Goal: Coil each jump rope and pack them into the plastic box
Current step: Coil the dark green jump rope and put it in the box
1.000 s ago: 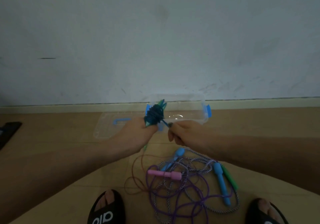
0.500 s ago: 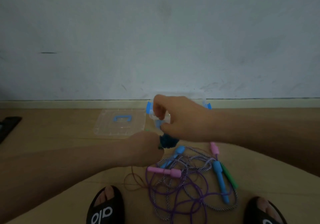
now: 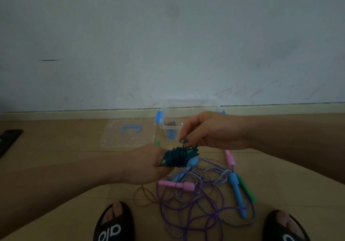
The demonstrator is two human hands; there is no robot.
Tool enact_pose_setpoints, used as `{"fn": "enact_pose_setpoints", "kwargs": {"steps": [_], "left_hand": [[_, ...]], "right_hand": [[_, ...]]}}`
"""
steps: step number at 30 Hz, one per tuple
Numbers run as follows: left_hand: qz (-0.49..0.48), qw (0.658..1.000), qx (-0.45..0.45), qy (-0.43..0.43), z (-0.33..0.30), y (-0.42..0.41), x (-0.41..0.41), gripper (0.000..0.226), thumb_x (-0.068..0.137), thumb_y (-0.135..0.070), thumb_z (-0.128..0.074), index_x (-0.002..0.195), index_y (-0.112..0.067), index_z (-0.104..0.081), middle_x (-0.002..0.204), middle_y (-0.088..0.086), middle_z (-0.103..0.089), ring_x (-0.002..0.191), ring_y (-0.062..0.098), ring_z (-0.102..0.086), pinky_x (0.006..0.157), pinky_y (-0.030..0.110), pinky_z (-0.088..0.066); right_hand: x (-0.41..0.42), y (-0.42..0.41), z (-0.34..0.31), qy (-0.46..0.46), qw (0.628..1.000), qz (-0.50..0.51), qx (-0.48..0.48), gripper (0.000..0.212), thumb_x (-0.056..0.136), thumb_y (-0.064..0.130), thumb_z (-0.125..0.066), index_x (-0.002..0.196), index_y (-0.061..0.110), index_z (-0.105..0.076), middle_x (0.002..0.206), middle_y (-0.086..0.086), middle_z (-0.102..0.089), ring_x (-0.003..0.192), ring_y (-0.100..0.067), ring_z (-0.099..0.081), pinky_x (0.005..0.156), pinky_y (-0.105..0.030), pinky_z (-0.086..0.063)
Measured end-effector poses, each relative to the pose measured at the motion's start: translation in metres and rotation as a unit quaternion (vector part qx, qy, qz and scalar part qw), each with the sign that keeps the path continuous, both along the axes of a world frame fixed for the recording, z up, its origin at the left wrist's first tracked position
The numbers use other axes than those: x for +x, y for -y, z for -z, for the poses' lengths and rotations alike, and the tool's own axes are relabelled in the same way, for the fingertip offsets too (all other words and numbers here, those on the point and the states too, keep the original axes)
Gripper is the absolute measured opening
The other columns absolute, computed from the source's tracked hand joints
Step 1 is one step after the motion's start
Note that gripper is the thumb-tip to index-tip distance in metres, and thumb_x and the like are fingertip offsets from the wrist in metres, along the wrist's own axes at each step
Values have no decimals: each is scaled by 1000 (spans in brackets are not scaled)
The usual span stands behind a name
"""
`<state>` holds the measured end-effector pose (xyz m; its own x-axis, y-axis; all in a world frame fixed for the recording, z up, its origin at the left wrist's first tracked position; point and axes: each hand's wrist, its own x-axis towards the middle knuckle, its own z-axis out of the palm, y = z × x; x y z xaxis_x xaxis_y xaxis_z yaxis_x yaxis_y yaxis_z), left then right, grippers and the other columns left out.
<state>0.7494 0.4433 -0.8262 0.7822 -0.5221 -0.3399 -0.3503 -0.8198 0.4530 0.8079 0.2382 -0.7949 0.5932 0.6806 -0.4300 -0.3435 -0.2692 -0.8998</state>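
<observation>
Gripping a dark teal jump rope bundle (image 3: 177,157) in its curled fingers, the left hand (image 3: 143,164) holds it above the floor. Just above the bundle, the right hand (image 3: 211,130) pinches the rope's loose end (image 3: 186,143). Beyond both hands sits the open clear plastic box (image 3: 170,127), its lid (image 3: 128,134) alongside. Below the grip lie tangled purple and striped jump ropes (image 3: 203,198).

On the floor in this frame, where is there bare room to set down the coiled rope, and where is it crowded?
Free: the wood floor between the dark object at the left edge and the clear lid; also the floor right of the plastic box, along the skirting. Crowded: between the two sandals, where the loose ropes lie tangled below both hands.
</observation>
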Motion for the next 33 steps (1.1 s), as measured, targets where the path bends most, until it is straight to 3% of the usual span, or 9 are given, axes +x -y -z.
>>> {"fn": "enact_pose_setpoints", "kwargs": {"steps": [3, 7, 12, 16, 21, 25, 30, 33], "left_hand": [[10, 1000, 28, -2, -2, 1, 3, 28, 96, -26, -54, 71, -20, -45, 61, -2, -48, 47, 4, -43, 49, 16, -33], [16, 998, 60, 1, -4, 2, 8, 31, 94, -35, -56, 78, -8, -55, 61, 2, -51, 47, 9, -41, 51, 23, -33], [4, 997, 75, 11, -9, 5, 1, 74, 71, -80, -57, 82, -6, -59, 58, 1, -43, 47, 9, -36, 50, 25, -31], [8, 1000, -21, 13, -11, 6, -5, 46, 87, -64, -53, 73, -20, -56, 57, 1, -46, 49, 9, -41, 50, 21, -32], [-17, 998, -54, 26, -10, 3, -6, 59, 85, -68, -42, 74, -12, -56, 55, 2, -44, 47, 9, -39, 49, 23, -30], [-61, 995, -74, 35, -13, 3, -3, 51, 84, -65, -39, 66, -17, -48, 52, -5, -38, 43, 6, -37, 48, 21, -28], [-95, 989, -110, 9, -11, 2, -2, 45, 84, -66, -37, 60, -29, -45, 53, -5, -35, 41, 6, -32, 48, 23, -25], [-107, 985, -137, -15, -8, 0, -2, 51, 88, -65, -36, 63, -21, -47, 55, -3, -39, 43, 4, -32, 49, 21, -27]], "right_hand": [[-3, 0, -5, 53, 998, 4, -26, 19, 79, -19, -58, 90, -6, -68, 83, -16, -68, 76, -18, -63, 72, -21, -54], [-1, -2, -18, 54, 998, 15, -9, 21, 80, -20, -55, 92, -9, -69, 84, -15, -70, 74, -20, -67, 75, -23, -57], [-10, -9, -9, 55, 998, 20, -33, 22, 80, -18, -55, 92, -8, -70, 87, -18, -69, 75, -19, -67, 80, -25, -57], [-15, -10, 2, 76, 995, 46, -49, 26, 79, -19, -55, 88, -2, -73, 87, -16, -72, 86, -19, -68, 87, -26, -57], [-15, -9, 6, 72, 995, 73, -8, 23, 81, -16, -57, 87, -2, -74, 85, -14, -72, 87, -18, -69, 83, -24, -55], [-13, -9, 8, 87, 992, 91, 11, 18, 88, -5, -59, 90, 3, -75, 89, -13, -73, 88, -20, -68, 80, -25, -52], [-16, -11, 14, 129, 985, 114, -17, 16, 94, 11, -58, 90, 12, -73, 91, -9, -74, 89, -24, -71, 88, -43, -57], [-19, -14, 12, 132, 983, 124, -16, 16, 97, 14, -56, 90, 8, -69, 89, -12, -72, 85, -24, -71, 84, -46, -59]]}}
